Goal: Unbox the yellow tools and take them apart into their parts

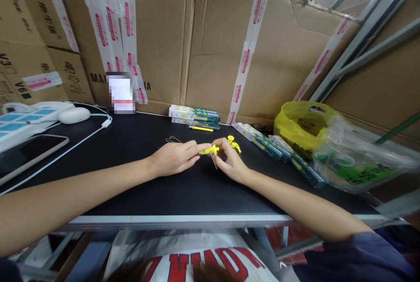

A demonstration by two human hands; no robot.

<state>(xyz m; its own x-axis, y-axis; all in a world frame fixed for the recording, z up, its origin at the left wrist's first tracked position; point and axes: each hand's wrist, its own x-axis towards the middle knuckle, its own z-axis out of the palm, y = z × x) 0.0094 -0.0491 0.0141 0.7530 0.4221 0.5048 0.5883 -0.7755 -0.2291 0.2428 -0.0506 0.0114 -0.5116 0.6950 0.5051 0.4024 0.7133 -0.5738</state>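
Observation:
Over the middle of the black table, my left hand (177,157) pinches a small yellow plastic part (207,150) with a cross-shaped end. My right hand (231,163) is closed at the other side of that part, holding a thin metal wire (214,160) that points downward. Exactly how the wire meets the yellow part is too small to tell. Just beyond my right hand lie more yellow plastic pieces (233,143). Thin bent wires (173,139) rest behind my left hand. A yellow stick-like tool (201,128) in clear packaging lies farther back.
Stacked slim boxes (195,115) stand at the back, and more boxes (262,142) lie to the right. Beside them sit a yellow plastic bag (288,122) and a clear bag (361,159). On the left are a phone (29,155), a power strip (33,118) and a white cable (82,133).

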